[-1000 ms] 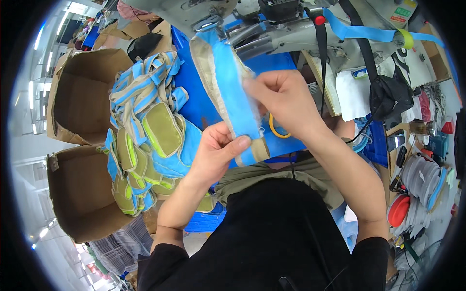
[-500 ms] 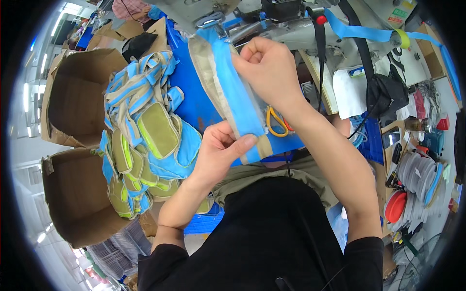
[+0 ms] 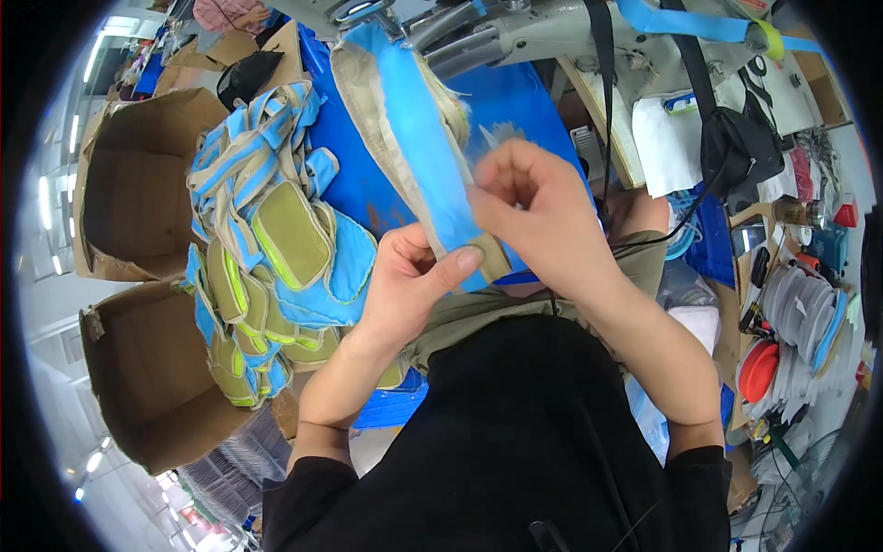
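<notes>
A beige fabric strip with a bright blue band (image 3: 414,110) runs from the metal parts of a sewing machine (image 3: 543,39) toward me. My left hand (image 3: 418,271) pinches its near end, thumb on top. At the strip's right edge, my right hand (image 3: 538,207) is closed with curled fingers, thumb and forefinger at the fabric; the fingers are slightly blurred. Beneath lies a blue work surface (image 3: 543,110). A thin greyish pointed shape, too blurred to name, shows just above my right fingers. Left of the strip is a heap of sewn beige, blue and green fabric pieces (image 3: 292,237).
Two open cardboard boxes (image 3: 138,193) stand at the left, beyond the heap. A black pouch (image 3: 740,152) and hanging straps are at the right, near a white paper sheet (image 3: 664,147). Further right are stacked discs (image 3: 793,327) and tools. Someone's hand (image 3: 250,17) shows at the far left.
My right hand has slid down the strip's right edge, nearer my left hand. The yellow-handled scissors seen beside the strip no longer show. The view has shifted slightly.
</notes>
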The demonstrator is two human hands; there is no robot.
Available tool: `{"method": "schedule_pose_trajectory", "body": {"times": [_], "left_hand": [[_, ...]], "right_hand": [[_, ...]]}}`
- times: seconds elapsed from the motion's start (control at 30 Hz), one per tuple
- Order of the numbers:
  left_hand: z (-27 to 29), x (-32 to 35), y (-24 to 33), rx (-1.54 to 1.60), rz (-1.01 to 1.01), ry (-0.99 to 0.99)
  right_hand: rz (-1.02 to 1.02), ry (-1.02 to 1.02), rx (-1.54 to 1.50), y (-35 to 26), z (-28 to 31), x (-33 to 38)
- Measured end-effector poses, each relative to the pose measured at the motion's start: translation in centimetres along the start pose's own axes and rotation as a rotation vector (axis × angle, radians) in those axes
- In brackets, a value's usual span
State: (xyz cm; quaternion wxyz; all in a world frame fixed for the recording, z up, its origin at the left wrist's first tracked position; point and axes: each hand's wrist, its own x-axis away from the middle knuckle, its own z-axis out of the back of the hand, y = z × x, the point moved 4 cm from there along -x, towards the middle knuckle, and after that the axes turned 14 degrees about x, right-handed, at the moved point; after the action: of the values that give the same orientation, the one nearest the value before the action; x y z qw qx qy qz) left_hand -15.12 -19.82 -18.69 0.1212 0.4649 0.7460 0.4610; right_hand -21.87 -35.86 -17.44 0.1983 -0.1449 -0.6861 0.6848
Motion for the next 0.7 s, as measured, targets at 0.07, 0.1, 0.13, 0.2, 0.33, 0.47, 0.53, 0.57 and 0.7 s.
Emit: {"method": "schedule_pose_trajectory", "body": {"times": [0.07,0.1,0.13,0.2,0.33,0.47,0.53,0.57,0.7], "left_hand": [[-0.2,-0.2,0.0,-0.016,-0.001,0.007],[-0.4,-0.2,0.1,-0.022,-0.006,0.009],[-0.5,-0.2,0.1,-0.023,-0.017,0.016],[-1.1,0.0,0.6,-0.026,-0.039,0.022],[0.1,0.0,0.2,-0.039,-0.014,-0.009],[-0.2,-0.1,0.5,-0.069,-0.059,-0.018],[-0.1,-0.4,1.0,-0.043,-0.094,-0.032],[0.0,-0.9,1.5,-0.012,-0.093,-0.020],[0.2,-5.9,5.0,0.096,-0.094,0.067]], "right_hand": [[0.006,0.005,-0.094,-0.1,-0.4,-1.0],[0.009,0.007,-0.141,-0.1,-0.5,-1.2],[-0.030,-0.016,-0.190,0.0,-0.5,-1.1],[-0.110,-0.063,-0.287,0.2,-0.4,-0.2],[-0.100,-0.076,-0.272,0.8,-0.3,2.1],[-0.001,-0.014,-0.088,0.7,-0.3,2.5],[0.003,-0.016,-0.053,0.5,-0.2,2.4],[0.023,-0.020,-0.027,0.3,-0.1,2.4],[-0.028,-0.041,-0.059,0.3,-0.1,2.4]]}}
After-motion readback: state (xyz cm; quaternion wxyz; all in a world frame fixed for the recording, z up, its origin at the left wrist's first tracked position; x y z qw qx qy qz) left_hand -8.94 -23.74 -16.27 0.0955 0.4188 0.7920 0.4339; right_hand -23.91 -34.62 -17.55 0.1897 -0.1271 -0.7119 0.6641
